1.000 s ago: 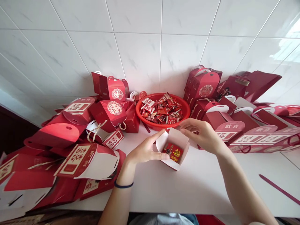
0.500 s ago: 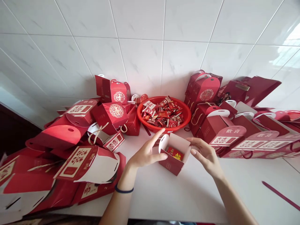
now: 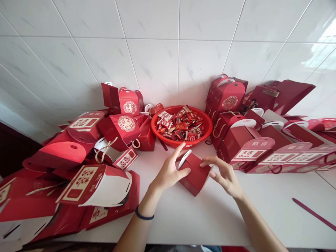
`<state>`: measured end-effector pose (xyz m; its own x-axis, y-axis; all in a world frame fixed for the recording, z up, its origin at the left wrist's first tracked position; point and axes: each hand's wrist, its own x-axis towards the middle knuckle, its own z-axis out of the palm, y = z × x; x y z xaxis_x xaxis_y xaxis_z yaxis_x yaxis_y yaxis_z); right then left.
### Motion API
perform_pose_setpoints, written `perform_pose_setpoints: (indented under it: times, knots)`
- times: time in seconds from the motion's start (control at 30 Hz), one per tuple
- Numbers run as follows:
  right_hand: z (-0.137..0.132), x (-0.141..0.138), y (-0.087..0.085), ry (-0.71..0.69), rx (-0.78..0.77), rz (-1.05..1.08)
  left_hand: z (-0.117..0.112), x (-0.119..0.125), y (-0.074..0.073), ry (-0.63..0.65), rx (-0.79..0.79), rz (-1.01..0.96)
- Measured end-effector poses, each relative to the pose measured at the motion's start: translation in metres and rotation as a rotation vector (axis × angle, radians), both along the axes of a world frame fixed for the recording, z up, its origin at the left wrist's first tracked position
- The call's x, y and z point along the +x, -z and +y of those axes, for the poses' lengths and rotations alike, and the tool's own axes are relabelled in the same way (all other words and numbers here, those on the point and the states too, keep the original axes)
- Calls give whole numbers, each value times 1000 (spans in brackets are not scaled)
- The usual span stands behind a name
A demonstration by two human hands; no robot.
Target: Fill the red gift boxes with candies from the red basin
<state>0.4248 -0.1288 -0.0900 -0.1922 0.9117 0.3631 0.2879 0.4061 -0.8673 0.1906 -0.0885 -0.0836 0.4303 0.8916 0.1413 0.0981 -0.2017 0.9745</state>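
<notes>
A small red gift box [image 3: 194, 175] sits on the white table between my hands. Its top is covered by a folded red flap, so the contents are hidden; a white-lined rounded flap [image 3: 185, 159] stands up at its left side. My left hand [image 3: 168, 171] grips the box from the left, thumb on the near side and index finger pointing up past the flap. On the right, my right hand [image 3: 223, 175] holds the box's edge, its index finger resting on the top flap and the thumb at the side.
A red plastic basin [image 3: 208, 131] full of wrapped sweets [image 3: 183, 124] stands behind the box. Several red gift boxes with rope handles pile up at left [image 3: 91, 185], and more stand in rows at right [image 3: 252, 145]. A dark red strip [image 3: 313, 213] lies on the table [image 3: 183, 224].
The box's inner white walls and the red-and-gold packet inside were visible; now the top flap is folded down over them. My right hand has moved slightly left onto the top.
</notes>
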Motion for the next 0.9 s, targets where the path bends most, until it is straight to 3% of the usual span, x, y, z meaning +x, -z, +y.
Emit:
perform_pose_setpoints:
  times: [0.13, 0.33, 0.47, 0.73, 0.9]
  knots:
    - [1, -12, 5, 105, 23, -25, 0, 2, -3, 2, 31, 101]
    - [1, -30, 13, 238, 53, -95, -2, 0, -6, 68, 204, 244]
    - [2, -32, 18, 319, 117, -90, -6, -2, -10, 132, 130, 294]
    - [-14, -42, 18, 430, 235, -249, -14, 12, 5, -18, 129, 240]
    - [-40, -58, 19, 363, 244, -471, -16, 16, 8, -32, 101, 208]
